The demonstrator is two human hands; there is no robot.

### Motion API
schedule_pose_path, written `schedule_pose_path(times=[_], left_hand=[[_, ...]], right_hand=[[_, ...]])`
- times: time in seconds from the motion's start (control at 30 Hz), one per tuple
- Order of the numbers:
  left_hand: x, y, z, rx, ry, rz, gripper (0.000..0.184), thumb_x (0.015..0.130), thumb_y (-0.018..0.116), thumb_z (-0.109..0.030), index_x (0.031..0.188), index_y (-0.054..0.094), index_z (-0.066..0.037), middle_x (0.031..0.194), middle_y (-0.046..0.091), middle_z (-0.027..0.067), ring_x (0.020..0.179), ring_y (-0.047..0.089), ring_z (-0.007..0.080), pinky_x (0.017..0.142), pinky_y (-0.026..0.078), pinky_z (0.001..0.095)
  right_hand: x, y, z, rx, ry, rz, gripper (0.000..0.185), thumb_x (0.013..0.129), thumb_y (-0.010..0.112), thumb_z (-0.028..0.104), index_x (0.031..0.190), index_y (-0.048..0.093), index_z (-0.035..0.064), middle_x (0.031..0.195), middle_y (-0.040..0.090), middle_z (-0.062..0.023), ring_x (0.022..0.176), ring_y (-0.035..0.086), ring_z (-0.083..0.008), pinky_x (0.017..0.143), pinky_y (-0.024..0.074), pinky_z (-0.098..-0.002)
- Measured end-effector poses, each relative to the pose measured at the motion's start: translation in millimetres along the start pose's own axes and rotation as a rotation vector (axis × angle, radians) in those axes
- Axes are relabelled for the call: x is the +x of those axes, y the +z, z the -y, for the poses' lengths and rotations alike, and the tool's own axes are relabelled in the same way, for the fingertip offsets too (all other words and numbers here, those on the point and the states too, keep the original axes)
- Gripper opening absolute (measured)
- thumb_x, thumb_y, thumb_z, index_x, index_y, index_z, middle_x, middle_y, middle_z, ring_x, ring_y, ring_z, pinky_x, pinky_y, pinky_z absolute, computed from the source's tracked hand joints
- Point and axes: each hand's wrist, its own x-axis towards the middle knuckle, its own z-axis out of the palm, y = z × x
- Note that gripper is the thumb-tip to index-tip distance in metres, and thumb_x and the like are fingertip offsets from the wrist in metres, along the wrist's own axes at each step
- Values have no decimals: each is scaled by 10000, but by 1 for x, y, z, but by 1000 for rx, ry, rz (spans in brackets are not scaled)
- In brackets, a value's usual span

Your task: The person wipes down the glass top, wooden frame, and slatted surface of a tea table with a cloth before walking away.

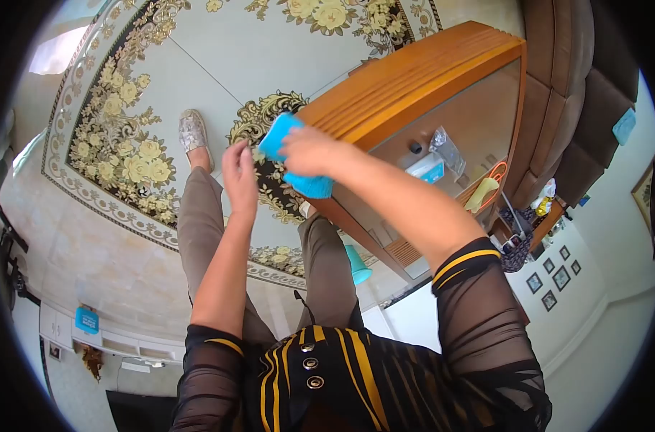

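A blue cloth (313, 186) hangs in folds over the near left corner of the wooden table (407, 79), with its upper part raised beside the edge. My right hand (309, 151) is closed on this cloth, its fingers partly hidden by the folds. Just left of the cloth is my left hand (241, 173), raised above the patterned floor, its fingers loosely bent and slightly apart, with nothing visible in them. A narrow gap separates it from the cloth.
On the glass tabletop lie a blue and white pack (428, 169), a clear plastic bag (448, 153) and orange-handled scissors or a similar item (494, 176). A brown sofa (558, 86) borders the table's far right side. A teal bin (358, 265) stands by my leg.
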Motion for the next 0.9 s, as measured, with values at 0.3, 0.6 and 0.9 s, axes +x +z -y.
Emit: schedule_pose_path(times=[0.3, 0.6, 0.9], left_hand=[[-2, 14, 15, -499, -417, 234, 258, 946, 504, -150, 1161, 549, -15, 1060, 607, 50, 967, 555, 119, 862, 422, 253], [23, -18, -20, -660, -487, 129, 244, 971, 465, -182, 1129, 569, -27, 1034, 618, 48, 953, 566, 118, 853, 418, 258], [43, -22, -32, -683, -476, 118, 263, 973, 450, -185, 1146, 566, -24, 1041, 606, 56, 960, 552, 122, 852, 421, 267]], right_hand=[[-63, -65, -163, 282, 211, 3, 411, 811, 494, -37, 1188, 615, 73, 1339, 499, -118, 1272, 423, -287, 1086, 319, -366], [-28, -64, -231, -112, 645, 22, 572, 917, 428, 482, 1285, 519, 53, 1395, 413, -188, 1310, 353, -314, 1083, 285, -419], [99, 8, 4, 136, 36, 213, 399, 813, 609, 280, 1142, 614, 54, 1274, 530, -161, 1232, 439, -319, 1054, 332, -405]])
